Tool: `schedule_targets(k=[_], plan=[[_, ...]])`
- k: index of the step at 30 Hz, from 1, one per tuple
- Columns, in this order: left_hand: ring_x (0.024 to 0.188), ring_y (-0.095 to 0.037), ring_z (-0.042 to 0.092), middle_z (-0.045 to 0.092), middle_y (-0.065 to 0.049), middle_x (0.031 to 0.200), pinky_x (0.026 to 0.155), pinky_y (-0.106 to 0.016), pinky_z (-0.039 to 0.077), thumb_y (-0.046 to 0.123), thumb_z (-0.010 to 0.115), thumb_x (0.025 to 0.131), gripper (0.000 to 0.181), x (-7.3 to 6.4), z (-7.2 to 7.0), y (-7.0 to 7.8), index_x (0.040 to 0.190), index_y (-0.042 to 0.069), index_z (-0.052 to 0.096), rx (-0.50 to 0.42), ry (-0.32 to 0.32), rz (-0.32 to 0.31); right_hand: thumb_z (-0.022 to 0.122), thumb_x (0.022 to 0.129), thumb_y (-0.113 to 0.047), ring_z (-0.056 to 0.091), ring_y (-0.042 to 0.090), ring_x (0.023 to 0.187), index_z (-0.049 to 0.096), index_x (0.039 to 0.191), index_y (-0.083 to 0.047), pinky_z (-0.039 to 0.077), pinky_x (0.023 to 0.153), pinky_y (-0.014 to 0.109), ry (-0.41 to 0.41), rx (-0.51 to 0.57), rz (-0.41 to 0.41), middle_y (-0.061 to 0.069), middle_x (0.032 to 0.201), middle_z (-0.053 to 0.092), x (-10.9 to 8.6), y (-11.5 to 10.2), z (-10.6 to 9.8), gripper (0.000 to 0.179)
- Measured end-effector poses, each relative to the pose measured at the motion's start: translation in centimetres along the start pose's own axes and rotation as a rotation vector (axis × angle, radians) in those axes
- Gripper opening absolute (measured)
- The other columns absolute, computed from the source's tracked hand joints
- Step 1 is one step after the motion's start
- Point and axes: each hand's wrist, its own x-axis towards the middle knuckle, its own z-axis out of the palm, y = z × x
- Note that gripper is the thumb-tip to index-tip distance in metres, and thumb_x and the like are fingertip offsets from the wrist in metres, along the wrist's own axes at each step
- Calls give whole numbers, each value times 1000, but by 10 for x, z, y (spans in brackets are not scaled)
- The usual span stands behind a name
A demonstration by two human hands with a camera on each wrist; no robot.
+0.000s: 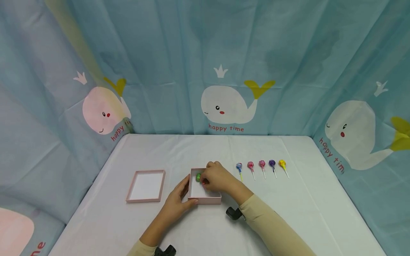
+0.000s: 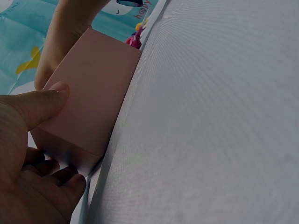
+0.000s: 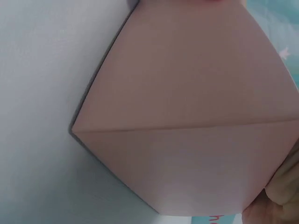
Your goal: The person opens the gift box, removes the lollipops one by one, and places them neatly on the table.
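Observation:
A pale pink open box [image 1: 209, 200] stands in front of the person. The left hand [image 1: 175, 202] grips its left front corner; in the left wrist view the thumb [image 2: 49, 100] lies on one side wall and the fingers curl by the adjoining wall. Reaching over the rim, the right hand [image 1: 219, 177] has curled fingers inside the box. A green-wrapped lollipop [image 1: 198, 177] shows beside its fingertips, with a small red spot just below. The fingers hide the lollipop's stick and most of what they pinch. In the right wrist view the box walls [image 3: 182, 70] block the fingertips.
A shallow pink lid [image 1: 145, 201] with a white inside lies left of the box. On the right is a row of lollipops: blue [image 1: 239, 166], two pink [image 1: 250, 165], purple [image 1: 272, 163] and yellow [image 1: 282, 163]. A whale-print curtain [image 1: 179, 71] hangs around the white table [image 1: 288, 213].

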Motion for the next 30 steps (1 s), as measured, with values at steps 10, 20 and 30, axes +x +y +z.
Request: schedule_targets(k=[10, 20, 30], plan=[[152, -28, 34, 28, -7, 168, 121, -36, 34, 22, 85, 85, 99, 0, -1, 1, 164, 14, 26, 0, -2, 45, 83, 85, -31, 53, 11, 104, 81, 100, -29, 42, 101, 38, 74, 125, -9, -20, 90, 69, 1, 7, 4, 15], [152, -28, 33, 27, -5, 168, 121, -36, 34, 22, 85, 85, 99, -1, -1, 1, 164, 18, 25, -1, -6, 49, 83, 88, -27, 56, 16, 115, 79, 108, -23, 45, 99, 44, 225, 262, 16, -10, 110, 74, 0, 4, -2, 21], [151, -31, 35, 30, -9, 167, 121, -38, 33, 21, 85, 85, 98, 0, 0, -2, 163, 15, 27, -17, 0, 74, 87, 84, -29, 56, 12, 110, 78, 104, -25, 43, 105, 43, 336, 394, 116, -14, 101, 74, -5, -3, -19, 22]])
